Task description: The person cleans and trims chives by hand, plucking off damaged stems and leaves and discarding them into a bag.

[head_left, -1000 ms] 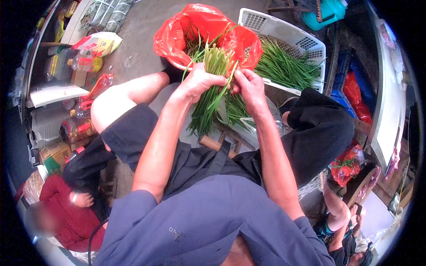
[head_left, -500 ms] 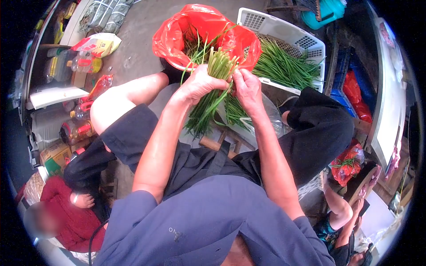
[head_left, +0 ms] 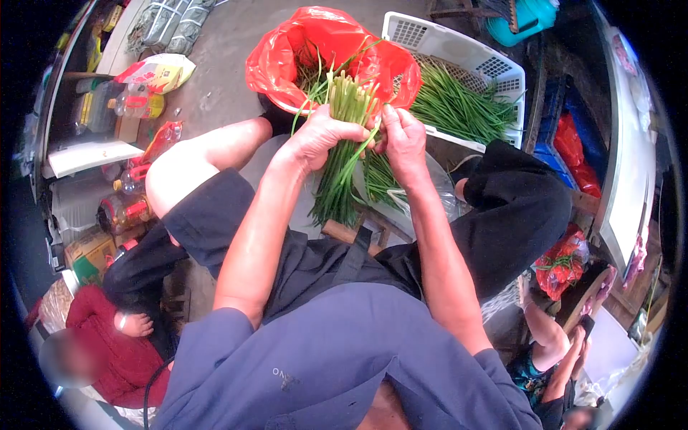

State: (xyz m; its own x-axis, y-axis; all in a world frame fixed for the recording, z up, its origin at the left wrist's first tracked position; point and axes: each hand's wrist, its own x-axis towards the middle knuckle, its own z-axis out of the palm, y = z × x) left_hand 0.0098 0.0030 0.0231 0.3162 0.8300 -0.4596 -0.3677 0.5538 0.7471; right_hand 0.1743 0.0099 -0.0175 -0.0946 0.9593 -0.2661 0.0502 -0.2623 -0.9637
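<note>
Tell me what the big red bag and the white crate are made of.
Bag: likely thin, glossy plastic; it's crinkled and catches bright glints.
Crate: probably hard plastic, smooth-looking, with stiff walls and neat grids of holes.

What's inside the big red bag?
Inside the red bag, straggly green and brownish plant bits show. Whatever lies under them is hidden. The green bunch in the left hand also covers part of the bag's near side.
</note>
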